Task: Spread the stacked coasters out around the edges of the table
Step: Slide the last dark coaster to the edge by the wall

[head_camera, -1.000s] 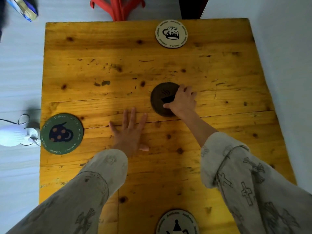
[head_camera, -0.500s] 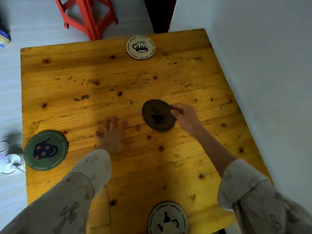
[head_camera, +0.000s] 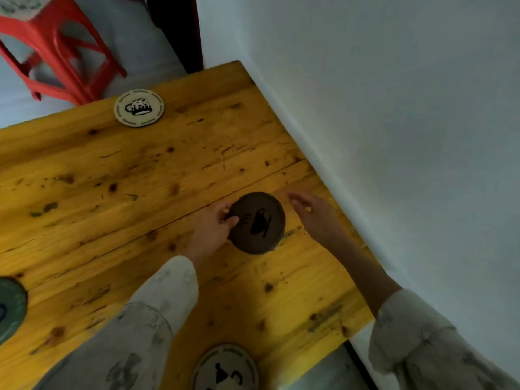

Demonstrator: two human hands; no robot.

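A dark brown round coaster (head_camera: 259, 223) with a black cup drawing sits near the right side of the yellow wooden table (head_camera: 140, 192). My left hand (head_camera: 212, 229) pinches its left rim between thumb and fingers. My right hand (head_camera: 315, 215) hovers just right of the coaster with fingers apart, holding nothing. A cream coaster (head_camera: 139, 108) with a mug picture lies at the far edge. Another cream coaster (head_camera: 225, 368) lies at the near edge. A green coaster (head_camera: 11, 311) lies at the left, cut off by the frame.
A white wall (head_camera: 394, 136) runs close along the table's right edge. A red plastic stool (head_camera: 56, 52) stands on the floor beyond the far edge. My patterned sleeves cover part of the table's near side.
The brown coaster has gone from my right hand into my left and sits further right, near the wall. My right hand has let go and opened. The view has swung right.
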